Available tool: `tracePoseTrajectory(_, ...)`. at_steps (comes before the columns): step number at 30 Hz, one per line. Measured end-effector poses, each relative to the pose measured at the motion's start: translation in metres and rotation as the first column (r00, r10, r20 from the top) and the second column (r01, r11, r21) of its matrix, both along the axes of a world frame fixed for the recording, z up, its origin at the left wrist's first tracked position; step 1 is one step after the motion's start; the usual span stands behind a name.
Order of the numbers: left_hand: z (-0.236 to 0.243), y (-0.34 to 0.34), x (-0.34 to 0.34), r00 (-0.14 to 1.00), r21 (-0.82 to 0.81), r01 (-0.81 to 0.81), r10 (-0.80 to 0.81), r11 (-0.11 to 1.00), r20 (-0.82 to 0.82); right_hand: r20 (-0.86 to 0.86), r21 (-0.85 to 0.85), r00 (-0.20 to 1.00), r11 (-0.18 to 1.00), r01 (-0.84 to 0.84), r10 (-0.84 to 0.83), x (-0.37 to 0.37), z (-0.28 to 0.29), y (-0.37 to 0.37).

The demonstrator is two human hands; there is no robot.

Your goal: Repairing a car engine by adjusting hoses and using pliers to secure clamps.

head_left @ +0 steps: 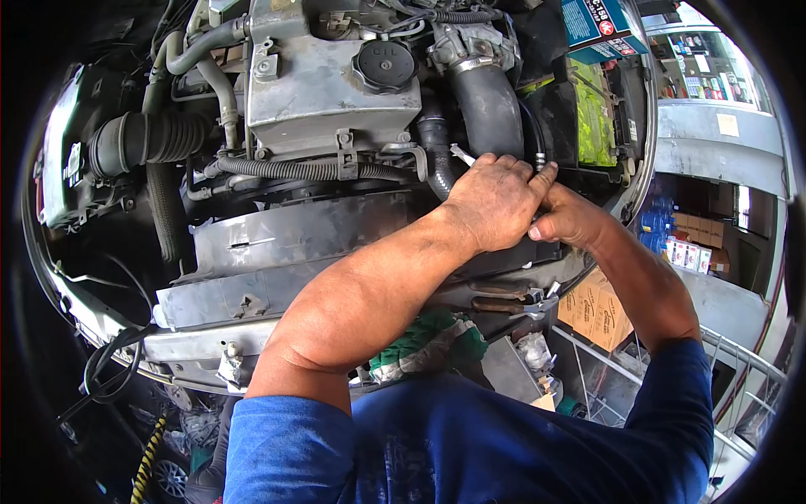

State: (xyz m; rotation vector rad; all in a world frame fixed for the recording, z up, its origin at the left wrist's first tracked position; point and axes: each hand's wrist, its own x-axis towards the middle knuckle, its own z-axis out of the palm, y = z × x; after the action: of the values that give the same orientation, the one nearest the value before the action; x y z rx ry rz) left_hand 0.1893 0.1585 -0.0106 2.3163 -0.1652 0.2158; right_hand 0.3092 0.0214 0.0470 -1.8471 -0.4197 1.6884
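Both my hands meet over the engine bay's front right corner, below the thick black intake hose (491,109). My left hand (497,200) is closed, back upward, its curled fingers beside the hose. A pale metal end (461,154), like part of a wrench, pokes out beyond its knuckles; the rest is hidden. Against it from the right, my right hand (569,220) is closed too, thumb bent in and fingers mostly covered. What it grips does not show. A thin black hose with a metal fitting (540,158) runs down just past the fingertips.
The engine cover (327,92) with its black oil cap (384,65) lies beyond my left arm. Dark-handled hand tools (501,304) rest on the front edge near a green cloth (428,344). A blue box (598,29) stands by the battery (594,113); a cardboard box (598,309) is outside the car.
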Motion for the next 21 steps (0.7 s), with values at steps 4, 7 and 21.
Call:
tracePoseTrajectory(4, 0.000, -0.001, -0.002, 1.000, 0.031, 0.012, -0.012, 0.999, 0.000, 0.097, 0.118, 0.994, 0.993, 0.030, -0.042, -0.014, 0.000, 0.001)
tracePoseTrajectory(7, 0.003, 0.000, -0.003, 0.999, 0.045, 0.040, -0.038, 0.998, -0.035, 0.111, 0.096, 0.993, 0.995, -0.041, 0.031, -0.011, -0.003, -0.003)
tracePoseTrajectory(21, 0.011, 0.010, -0.005, 0.994, 0.089, 0.087, -0.081, 0.992, -0.073, 0.158, 0.202, 0.986, 0.979, 0.023, -0.055, -0.031, -0.003, -0.002)
